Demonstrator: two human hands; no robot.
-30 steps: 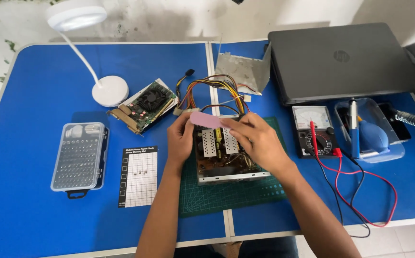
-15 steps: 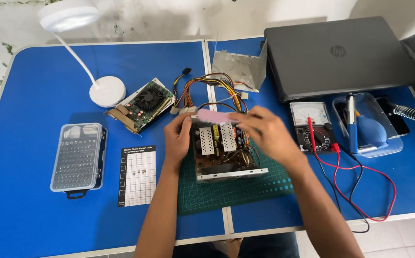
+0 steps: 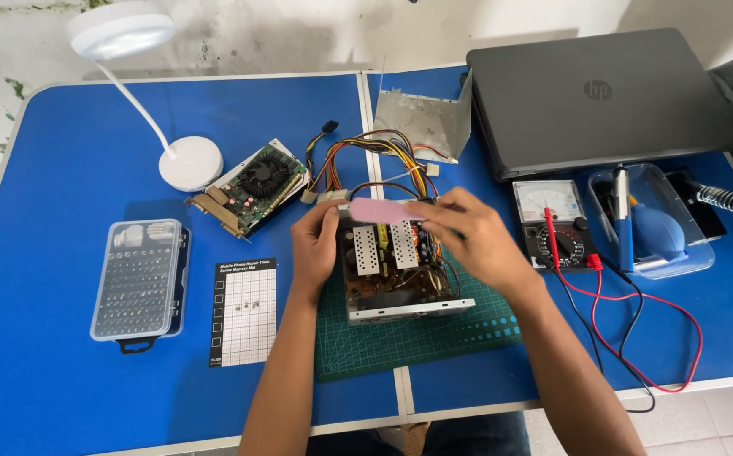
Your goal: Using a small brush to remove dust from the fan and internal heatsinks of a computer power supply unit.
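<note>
1. Pink flat strip [image 3: 381,210], smooth and oblong, lies with its long axis left to right over the far edge of the open power supply [image 3: 400,274].
2. Left hand [image 3: 316,245] pinches its left end; right hand [image 3: 472,241] curls over its right end, equally near.
3. Supply: metal box, bare board, finned heatsinks, on green gridded mat [image 3: 417,333] on blue tabletop [image 3: 62,143].
</note>
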